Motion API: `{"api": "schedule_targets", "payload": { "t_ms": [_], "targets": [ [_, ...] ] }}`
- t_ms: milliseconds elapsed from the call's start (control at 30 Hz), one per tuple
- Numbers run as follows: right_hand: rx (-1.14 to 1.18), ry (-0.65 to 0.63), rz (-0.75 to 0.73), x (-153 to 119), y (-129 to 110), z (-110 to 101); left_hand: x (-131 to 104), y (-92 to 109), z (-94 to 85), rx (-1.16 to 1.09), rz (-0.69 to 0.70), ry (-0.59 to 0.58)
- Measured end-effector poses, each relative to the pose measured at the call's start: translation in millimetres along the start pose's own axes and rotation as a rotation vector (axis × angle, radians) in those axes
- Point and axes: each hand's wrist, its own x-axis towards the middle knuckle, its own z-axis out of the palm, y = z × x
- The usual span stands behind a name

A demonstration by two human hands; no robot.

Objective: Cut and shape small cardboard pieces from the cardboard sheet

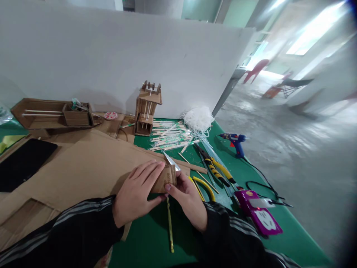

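Observation:
Between my two hands is a small piece of brown cardboard (167, 176) with print on it. My left hand (139, 186) presses on it from the left, fingers together and thumb at its lower edge. On the right, my right hand (186, 197) pinches the same piece, its thumb on the front face. A metal blade (171, 162) shows just behind the cardboard, close to my right fingers; yellow handles (206, 188) lie beside that hand. Below the piece a gold drill bit (170, 227) lies on the green table (147, 245).
Large cardboard (97, 160) and a black phone (28, 163) lie left. Cardboard models (145, 108) stand along the wall. Wrapped sticks (170, 134), white string (198, 121), pliers (213, 167), a glue gun (237, 143) and a purple power strip (259, 212) are right.

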Motion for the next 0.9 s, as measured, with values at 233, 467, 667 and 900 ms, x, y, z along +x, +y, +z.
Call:
{"api": "schedule_targets", "payload": {
  "t_ms": [233, 467, 667, 900],
  "targets": [
    [-0.174, 0.025, -0.019, -1, 1, -5, 1, -7, -0.3, -0.081, -0.059, -0.054],
    [-0.478, 0.042, -0.146, 1, -15, -12, 1, -6, -2.9, -0.099, 0.027, -0.097],
    [-0.677, -0.062, -0.14, 7, -33, -22, 2, -5, -8.5, -0.035, 0.266, -0.148],
    [-0.662, -0.297, 0.004, 12, -42, -32, 2, -5, -6.8, -0.076, 0.424, -0.303]
  ]
}}
